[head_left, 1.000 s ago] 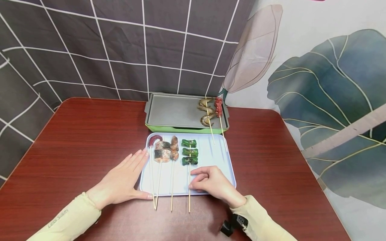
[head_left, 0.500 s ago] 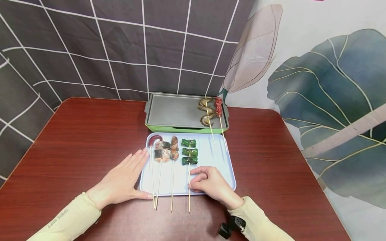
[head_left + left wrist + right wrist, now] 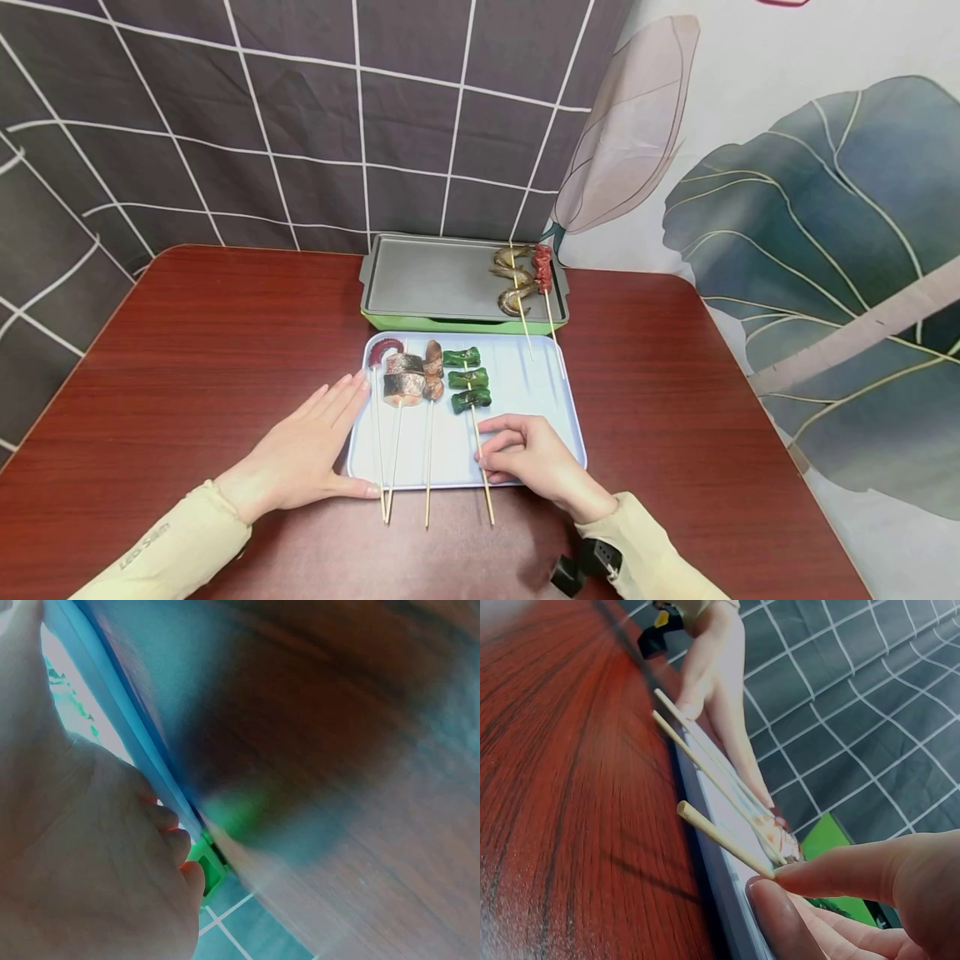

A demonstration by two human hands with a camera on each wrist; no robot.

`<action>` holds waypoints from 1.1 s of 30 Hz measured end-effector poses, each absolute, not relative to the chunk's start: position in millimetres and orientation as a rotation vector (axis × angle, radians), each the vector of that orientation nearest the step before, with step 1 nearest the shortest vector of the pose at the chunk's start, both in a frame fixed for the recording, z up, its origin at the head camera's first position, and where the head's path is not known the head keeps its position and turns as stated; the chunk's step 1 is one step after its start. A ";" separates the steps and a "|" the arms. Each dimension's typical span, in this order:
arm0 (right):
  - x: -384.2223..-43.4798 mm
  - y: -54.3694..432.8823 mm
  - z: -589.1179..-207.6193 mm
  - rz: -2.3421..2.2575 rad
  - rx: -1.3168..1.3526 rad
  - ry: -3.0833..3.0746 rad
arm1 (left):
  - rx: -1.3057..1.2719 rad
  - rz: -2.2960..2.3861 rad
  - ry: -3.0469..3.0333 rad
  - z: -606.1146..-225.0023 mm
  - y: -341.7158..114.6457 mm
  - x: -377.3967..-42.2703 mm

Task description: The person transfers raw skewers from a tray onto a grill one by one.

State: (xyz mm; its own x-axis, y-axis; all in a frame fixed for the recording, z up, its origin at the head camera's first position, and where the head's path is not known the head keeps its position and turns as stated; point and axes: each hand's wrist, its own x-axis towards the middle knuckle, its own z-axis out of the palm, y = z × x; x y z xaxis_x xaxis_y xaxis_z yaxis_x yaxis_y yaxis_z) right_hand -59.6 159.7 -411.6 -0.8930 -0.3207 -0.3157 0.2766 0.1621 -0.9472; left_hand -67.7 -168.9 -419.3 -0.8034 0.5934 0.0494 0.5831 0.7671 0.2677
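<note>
1. Left hand [image 3: 311,450]: comes in from lower left, fingers straight and side by side, thumb spread away; fingertips at the left rim of the tray [image 3: 532,408], thumb tip at its near left corner
2. Purple tentacle skewer [image 3: 384,347], fish skewer [image 3: 404,382], brown skewer [image 3: 433,371]: side by side on the tray's left part, food ends far, sticks toward the person and past the near rim; first two sticks converge at their near ends
3. Green skewer [image 3: 471,401]: over the tray just right of the brown one, long axis near to far, food end pointing away and leaning left, bare end toward the person, slightly right, past the near rim; can't tell if the food touches the tray
4. Right hand [image 3: 536,454]: comes in from lower right, fingers bent, thumb and fingertip pinched on the green skewer's stick
5. Griddle [image 3: 435,275]: just beyond the tray; shrimp skewer [image 3: 515,287] and red skewer [image 3: 543,271] at its right end, sticks overhanging the tray
</note>
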 end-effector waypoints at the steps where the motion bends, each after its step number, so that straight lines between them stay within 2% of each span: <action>1: -59.5 160.4 -411.9 -1.781 -0.038 1.998 | 0.966 0.424 2.915 -419.4 -168.9 -67.4; 17: -57.8 169.0 -412.2 -1.770 -0.071 2.022 | 0.982 0.405 2.919 -418.4 -168.8 -68.1; 33: -63.7 177.5 -385.1 -1.739 -0.280 2.106 | 0.987 0.409 2.921 -418.0 -168.9 -68.0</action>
